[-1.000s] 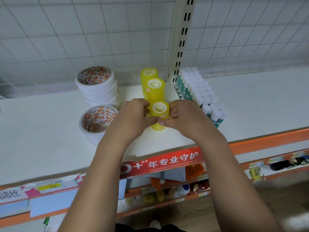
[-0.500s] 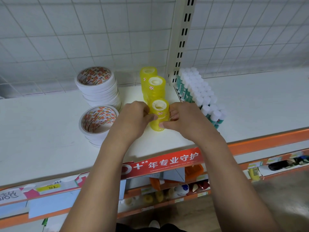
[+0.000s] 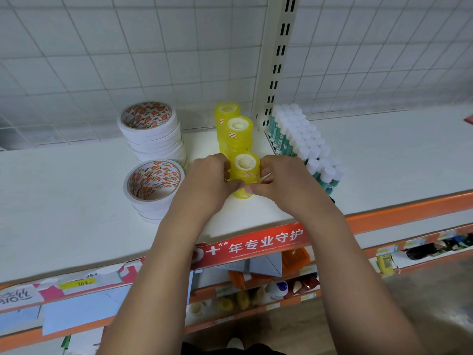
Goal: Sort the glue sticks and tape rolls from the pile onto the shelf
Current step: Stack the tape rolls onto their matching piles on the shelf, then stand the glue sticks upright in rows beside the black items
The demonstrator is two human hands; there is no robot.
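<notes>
A short stack of yellow tape rolls (image 3: pixel 246 172) stands on the white shelf (image 3: pixel 64 201), in front of two taller yellow stacks (image 3: pixel 239 135). My left hand (image 3: pixel 208 184) grips the front stack from the left and my right hand (image 3: pixel 280 181) grips it from the right, thumbs meeting low on its front. Two piles of white tape rolls (image 3: pixel 153 185) stand to the left. Rows of white-capped glue sticks (image 3: pixel 304 142) stand upright to the right, close to my right hand.
A slotted upright post (image 3: pixel 277 62) and a wire grid back the shelf. The shelf's front edge carries an orange rail with a red label strip (image 3: pixel 256 245). Lower shelves hold assorted small goods (image 3: pixel 268 290). Bare shelf stretches far right and far left.
The front yellow stack has been straightened and set down upright. Both hands stay on it, shifted slightly.
</notes>
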